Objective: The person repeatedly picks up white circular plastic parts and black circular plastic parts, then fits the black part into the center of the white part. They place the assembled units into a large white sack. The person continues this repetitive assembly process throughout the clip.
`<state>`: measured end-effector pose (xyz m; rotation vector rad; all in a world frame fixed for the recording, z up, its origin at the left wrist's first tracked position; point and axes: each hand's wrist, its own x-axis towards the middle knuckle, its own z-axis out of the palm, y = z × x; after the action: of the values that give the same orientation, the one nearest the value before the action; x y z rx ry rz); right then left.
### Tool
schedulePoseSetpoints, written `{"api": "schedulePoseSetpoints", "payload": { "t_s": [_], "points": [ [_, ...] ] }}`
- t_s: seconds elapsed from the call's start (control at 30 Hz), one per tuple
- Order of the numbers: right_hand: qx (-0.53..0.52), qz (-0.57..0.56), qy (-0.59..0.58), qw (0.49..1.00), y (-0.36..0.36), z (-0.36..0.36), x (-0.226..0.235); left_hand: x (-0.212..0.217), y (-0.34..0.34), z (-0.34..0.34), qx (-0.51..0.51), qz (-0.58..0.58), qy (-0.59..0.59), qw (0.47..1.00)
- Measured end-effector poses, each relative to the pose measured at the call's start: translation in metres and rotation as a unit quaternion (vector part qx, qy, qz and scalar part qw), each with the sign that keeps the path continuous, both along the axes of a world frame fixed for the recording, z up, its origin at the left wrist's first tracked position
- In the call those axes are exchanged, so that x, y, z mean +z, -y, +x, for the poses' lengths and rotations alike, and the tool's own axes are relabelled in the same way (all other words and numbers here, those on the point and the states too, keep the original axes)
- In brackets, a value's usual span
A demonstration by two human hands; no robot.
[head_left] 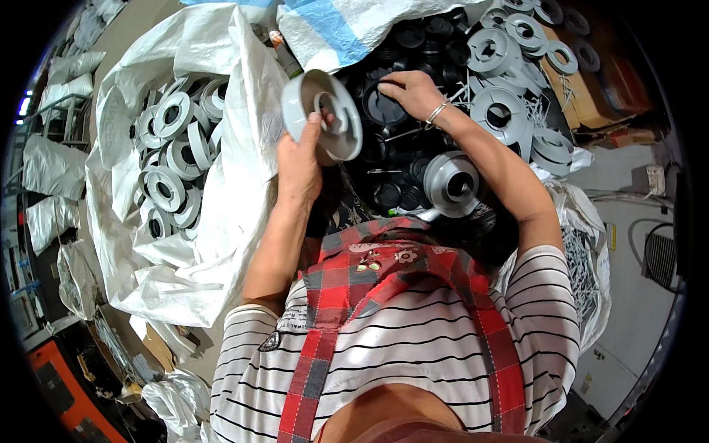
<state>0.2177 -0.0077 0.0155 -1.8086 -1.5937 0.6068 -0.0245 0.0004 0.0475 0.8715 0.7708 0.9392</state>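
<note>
My left hand [299,162] grips a grey flanged plastic ring [293,100], its thumb at the ring's inner hub. The ring is tilted above the edge between a white sack and a heap of black plastic parts [413,177]. Over that heap, my right hand [415,96] pinches the rim of a round black plastic cap [385,111] between thumb and fingers. Its far fingertips are partly hidden. Below my right forearm, another grey flanged ring [442,179] lies on the black parts.
An open white sack [125,255] on the left holds several grey rings [164,188]. More grey flanged rings [493,111] and thin white rods [538,114] lie at the upper right, by a cardboard box [557,92]. A bag of thin rods [583,258] stands beside my right elbow.
</note>
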Motion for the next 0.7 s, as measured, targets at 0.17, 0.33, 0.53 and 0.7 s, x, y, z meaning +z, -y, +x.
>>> {"api": "schedulePoseSetpoints", "payload": {
  "t_s": [0.17,0.33,0.53,0.7],
  "points": [
    [-0.037,0.092,-0.012,0.995,0.046,-0.023,0.033,0.007,0.030,0.025,-0.123,-0.132,0.090,0.979],
    [0.086,0.000,0.144,0.986,0.077,-0.037,0.065,0.003,0.041,0.017,-0.150,-0.075,0.040,0.985],
    [0.220,0.069,0.152,0.961,0.096,-0.024,0.070,0.007,0.040,0.013,-0.233,-0.094,0.025,0.968],
    [0.277,0.110,0.209,0.931,0.105,-0.019,0.080,0.012,0.044,0.014,-0.293,-0.130,0.049,0.946]
  ]
}}
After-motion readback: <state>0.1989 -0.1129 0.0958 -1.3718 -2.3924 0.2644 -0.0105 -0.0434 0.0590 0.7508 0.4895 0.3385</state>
